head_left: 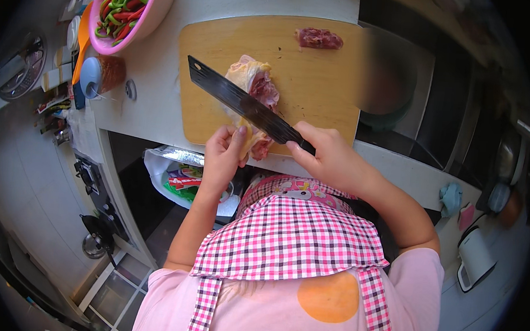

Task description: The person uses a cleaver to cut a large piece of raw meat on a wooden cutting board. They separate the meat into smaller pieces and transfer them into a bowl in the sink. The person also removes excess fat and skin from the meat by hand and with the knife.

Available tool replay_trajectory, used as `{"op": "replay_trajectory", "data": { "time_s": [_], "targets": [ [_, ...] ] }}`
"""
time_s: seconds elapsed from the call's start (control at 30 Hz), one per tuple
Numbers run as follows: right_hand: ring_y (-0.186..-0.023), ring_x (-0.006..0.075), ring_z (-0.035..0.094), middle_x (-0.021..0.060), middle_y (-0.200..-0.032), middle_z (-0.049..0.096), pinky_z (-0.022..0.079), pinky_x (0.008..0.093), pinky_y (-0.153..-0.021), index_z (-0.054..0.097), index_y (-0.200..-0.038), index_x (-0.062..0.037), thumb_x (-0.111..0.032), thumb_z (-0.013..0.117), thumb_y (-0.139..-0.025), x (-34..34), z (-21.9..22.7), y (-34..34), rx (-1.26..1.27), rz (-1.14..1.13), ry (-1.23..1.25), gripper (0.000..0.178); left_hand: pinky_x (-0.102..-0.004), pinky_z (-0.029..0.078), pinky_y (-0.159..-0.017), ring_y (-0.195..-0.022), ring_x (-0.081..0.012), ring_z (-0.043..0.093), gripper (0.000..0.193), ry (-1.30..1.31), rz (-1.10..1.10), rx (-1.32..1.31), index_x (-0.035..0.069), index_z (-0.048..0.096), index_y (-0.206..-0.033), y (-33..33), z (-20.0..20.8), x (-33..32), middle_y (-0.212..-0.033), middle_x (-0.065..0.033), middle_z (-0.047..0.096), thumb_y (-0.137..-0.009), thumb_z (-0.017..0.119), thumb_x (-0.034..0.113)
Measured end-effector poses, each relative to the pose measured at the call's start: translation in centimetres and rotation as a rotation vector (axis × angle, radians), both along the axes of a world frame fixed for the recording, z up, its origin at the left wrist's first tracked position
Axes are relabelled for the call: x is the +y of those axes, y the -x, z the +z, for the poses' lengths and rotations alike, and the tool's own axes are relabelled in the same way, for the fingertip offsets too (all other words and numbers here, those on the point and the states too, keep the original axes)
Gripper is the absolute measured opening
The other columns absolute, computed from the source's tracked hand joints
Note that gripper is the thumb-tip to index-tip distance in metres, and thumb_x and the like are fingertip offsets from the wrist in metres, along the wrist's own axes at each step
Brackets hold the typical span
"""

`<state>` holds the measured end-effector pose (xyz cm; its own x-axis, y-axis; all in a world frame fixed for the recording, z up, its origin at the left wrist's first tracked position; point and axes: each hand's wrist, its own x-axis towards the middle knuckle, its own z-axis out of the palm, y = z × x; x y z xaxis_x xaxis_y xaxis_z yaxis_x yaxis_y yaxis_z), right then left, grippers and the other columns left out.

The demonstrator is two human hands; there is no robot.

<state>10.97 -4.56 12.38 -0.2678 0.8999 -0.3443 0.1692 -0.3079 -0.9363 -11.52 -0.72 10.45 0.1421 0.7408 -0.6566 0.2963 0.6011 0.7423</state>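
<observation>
My right hand is closed around the handle of a dark cleaver. Its blade slants up to the left, across a piece of raw poultry with pale yellowish skin and red flesh. My left hand pinches the near end of that poultry, at the front edge of the wooden cutting board. The blade covers the middle of the meat, so I cannot tell whether it is cutting into it. A smaller piece of dark red meat lies apart at the board's far right.
A pink bowl of red and green chili peppers stands at the far left. Near it are a jar with a blue lid and an orange spatula. A white bag-lined bin sits below the counter. A blurred patch hides part of the right side.
</observation>
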Motion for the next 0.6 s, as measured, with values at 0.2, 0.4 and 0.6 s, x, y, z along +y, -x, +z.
{"op": "replay_trajectory", "data": {
  "time_s": [0.2,0.4,0.6],
  "targets": [
    [-0.072,0.0444,0.059,0.0269,-0.076,0.059,0.046,0.0480,-0.063,0.050,-0.093,0.0022,-0.016,0.054,-0.089,0.8,1.0,-0.3,-0.134,0.121,-0.086,0.019,-0.0198,0.038,-0.045,-0.048,-0.0067,0.048,0.032,-0.027,0.069,-0.113,0.002,0.053,-0.088,-1.0,0.1,-0.7,-0.064,-0.0028,0.056,-0.100,0.044,0.030],
    [-0.070,0.0436,0.059,0.0262,-0.076,0.060,0.046,0.0471,-0.060,0.052,-0.095,-0.0003,-0.018,0.054,-0.089,4.3,-1.1,2.7,-0.055,0.055,-0.050,0.019,-0.0224,0.045,-0.049,-0.053,-0.0084,0.052,0.034,-0.179,0.040,-0.074,0.002,0.052,-0.082,-2.7,-0.5,-0.7,-0.059,-0.0005,0.052,-0.100,0.043,0.029],
    [-0.068,0.0398,0.061,0.0239,-0.076,0.061,0.047,0.0424,-0.061,0.056,-0.099,-0.0004,-0.017,0.056,-0.088,3.5,-1.6,0.2,0.005,0.122,0.087,0.019,-0.0242,0.038,-0.048,-0.052,-0.0071,0.047,0.034,-0.389,-0.088,0.126,0.000,0.054,-0.080,-1.5,-0.6,-0.2,-0.059,-0.0031,0.054,-0.100,0.044,0.026]
  ]
}}
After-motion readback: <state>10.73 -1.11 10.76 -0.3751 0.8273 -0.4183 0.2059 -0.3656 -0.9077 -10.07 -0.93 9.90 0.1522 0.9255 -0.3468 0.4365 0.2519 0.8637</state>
